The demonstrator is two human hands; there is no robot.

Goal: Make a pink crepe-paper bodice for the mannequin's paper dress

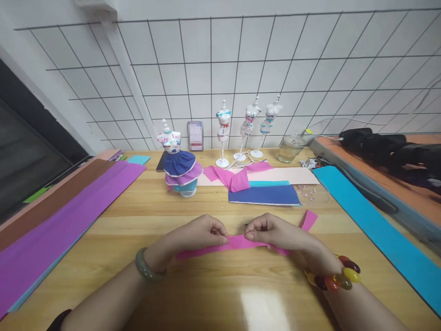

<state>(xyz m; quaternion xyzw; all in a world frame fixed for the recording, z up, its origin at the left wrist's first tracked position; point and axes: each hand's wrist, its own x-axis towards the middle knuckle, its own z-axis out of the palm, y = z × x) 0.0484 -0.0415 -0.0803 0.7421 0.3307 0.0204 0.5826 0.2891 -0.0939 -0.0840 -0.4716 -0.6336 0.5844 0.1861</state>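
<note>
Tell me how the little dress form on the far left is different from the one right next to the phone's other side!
The far-left form wears a ruffled skirt; the next form has none. The far-left form's pole is hidden, while the next form's pole shows. Both are white, upright and colorfully patched.

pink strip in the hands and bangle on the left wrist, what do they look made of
The pink strip looks like crepe paper or thin matte fabric, as it bends softly without gloss; which one, I can't tell. The bangle looks like polished stone, perhaps jade, from its smooth grey-green sheen.
</note>
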